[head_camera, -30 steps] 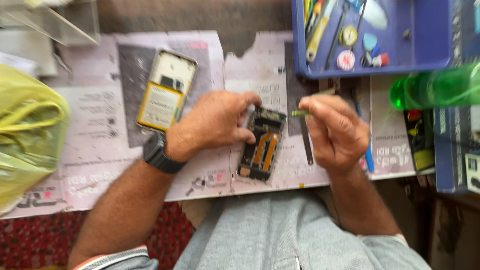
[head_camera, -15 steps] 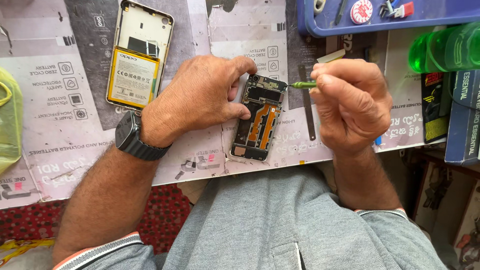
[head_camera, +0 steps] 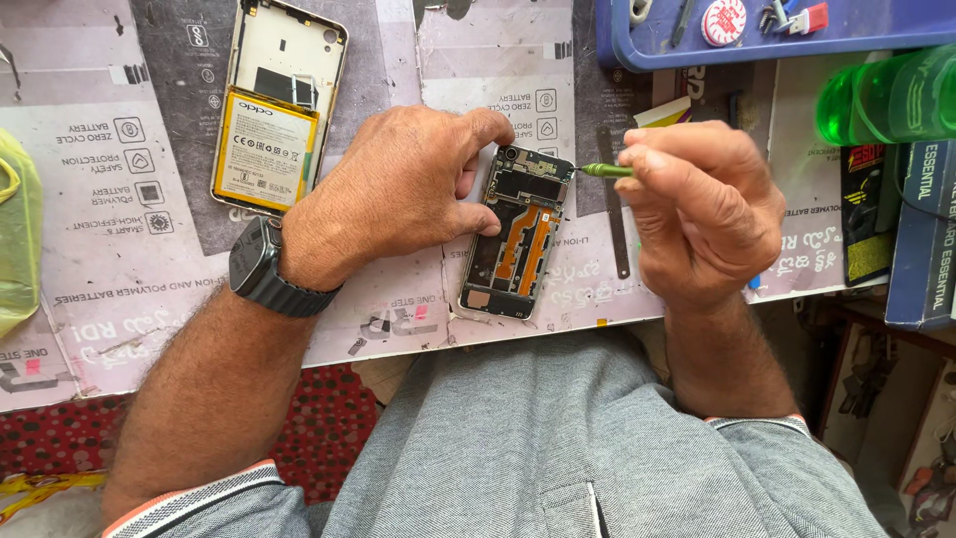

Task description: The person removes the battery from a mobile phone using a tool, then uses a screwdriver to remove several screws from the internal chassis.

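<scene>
Near worktop's front edge, opened phone [head_camera: 518,234] lies lengthwise front-to-back; left hand [head_camera: 403,194] pins it flat, right hand [head_camera: 697,204] pinches green screwdriver [head_camera: 605,170], tip at phone's far-right corner.

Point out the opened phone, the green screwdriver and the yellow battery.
opened phone [head_camera: 513,239]: head view, orange flex cable at its middle.
green screwdriver [head_camera: 602,170]: head view, exposed green shaft.
yellow battery [head_camera: 264,149]: head view, centre of its label.

Hidden and cropped parts at the phone repair bench

The left hand [head_camera: 398,194] covered the opened phone's [head_camera: 515,234] left edge, and the right hand [head_camera: 702,209] hid all but the green tip of the screwdriver [head_camera: 602,170]. The blue tray [head_camera: 797,35], green bottle [head_camera: 886,97] and yellow bag [head_camera: 18,234] were cut off by the frame edges. The phone's screws were too small to make out.
</scene>
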